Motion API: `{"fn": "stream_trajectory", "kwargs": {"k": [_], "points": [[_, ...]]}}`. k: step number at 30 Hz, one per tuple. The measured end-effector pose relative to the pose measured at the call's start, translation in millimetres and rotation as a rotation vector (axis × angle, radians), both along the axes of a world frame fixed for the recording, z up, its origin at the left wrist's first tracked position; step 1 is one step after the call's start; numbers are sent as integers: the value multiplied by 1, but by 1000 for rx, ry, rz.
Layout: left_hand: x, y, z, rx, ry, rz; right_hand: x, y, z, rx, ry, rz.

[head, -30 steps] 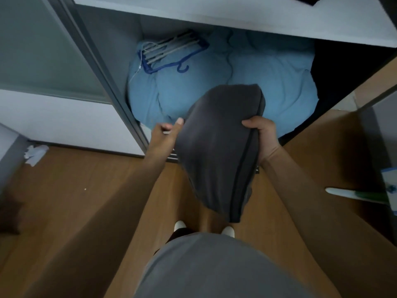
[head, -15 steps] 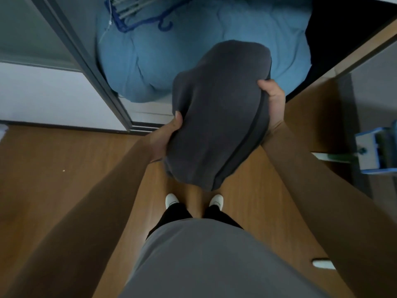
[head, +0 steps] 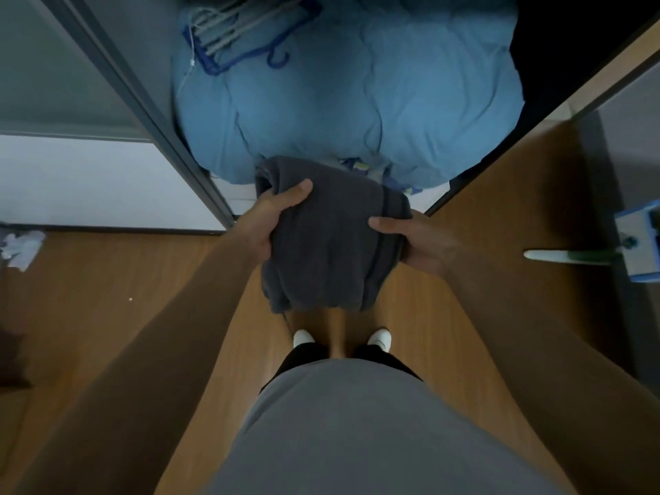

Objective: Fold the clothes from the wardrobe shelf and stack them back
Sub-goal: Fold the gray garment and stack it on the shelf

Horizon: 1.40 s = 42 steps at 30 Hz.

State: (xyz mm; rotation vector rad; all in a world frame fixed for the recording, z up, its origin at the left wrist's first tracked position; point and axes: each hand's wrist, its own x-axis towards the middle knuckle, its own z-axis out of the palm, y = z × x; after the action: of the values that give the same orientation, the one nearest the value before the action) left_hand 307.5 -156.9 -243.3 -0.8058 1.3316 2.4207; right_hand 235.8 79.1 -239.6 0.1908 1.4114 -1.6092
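Observation:
A folded dark grey garment (head: pixel 325 237) hangs between both hands in front of the open wardrobe, above the wooden floor. My left hand (head: pixel 275 216) grips its left edge, thumb lying on top. My right hand (head: pixel 410 241) grips its right side, thumb on top and fingers underneath. The garment's lower end droops toward my feet. Behind it, a bulky light blue duvet (head: pixel 357 98) fills the wardrobe's bottom compartment.
Blue and grey hangers (head: pixel 243 33) lie on the duvet at the back left. A grey sliding door frame (head: pixel 143 112) stands at left. A blue mop head with a pale handle (head: pixel 635 244) sits at right. Crumpled white paper (head: pixel 21 244) lies at far left.
The garment has come down and toward me, from in front of the duvet to waist height. Both hands have shifted so the thumbs lie on top. The view has tilted further down.

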Motion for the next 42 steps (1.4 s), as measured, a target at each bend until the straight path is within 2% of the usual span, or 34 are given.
{"fn": "stream_trajectory", "kwargs": {"k": [3,6,7,9,11,14,18,20,22,26,29,32,34,36,38,40,42], "points": [[17,-23,-5,-92,-14,-260,2,-8,-1,-66,-17,-97],[28,-26,-15,-415,-35,-512,1,-15,-1,-44,13,-113],[29,-23,-17,-529,-33,-521,0,-17,0,-11,41,-88],[27,-18,-19,-617,-46,-457,-5,-17,4,66,125,-6],[22,-15,-17,-654,-32,-425,-13,-11,8,175,292,148],[15,-13,-12,-800,17,-495,-22,-1,15,300,566,373],[4,-15,2,-648,-67,-484,-22,2,16,350,756,341],[-2,-16,9,-624,-32,-459,-26,0,20,374,811,329],[-6,-17,15,-563,26,-336,-34,-3,30,386,815,277],[-16,-15,36,-342,142,5,-46,-15,66,245,743,37],[-28,-14,53,-281,252,126,-52,-23,86,168,685,-153],[-41,-13,71,-317,335,191,-52,-26,87,366,668,-315],[-48,-15,80,-343,386,213,-44,-26,78,453,468,-385],[-54,-20,90,-330,440,237,-30,-27,64,317,65,-342],[-59,-23,100,-281,504,259,-23,-31,52,36,-294,-244],[-61,-25,111,-239,566,246,-29,-42,48,-239,-442,-266],[-60,-29,120,-198,615,213,-45,-57,62,-461,-440,-320]]}}
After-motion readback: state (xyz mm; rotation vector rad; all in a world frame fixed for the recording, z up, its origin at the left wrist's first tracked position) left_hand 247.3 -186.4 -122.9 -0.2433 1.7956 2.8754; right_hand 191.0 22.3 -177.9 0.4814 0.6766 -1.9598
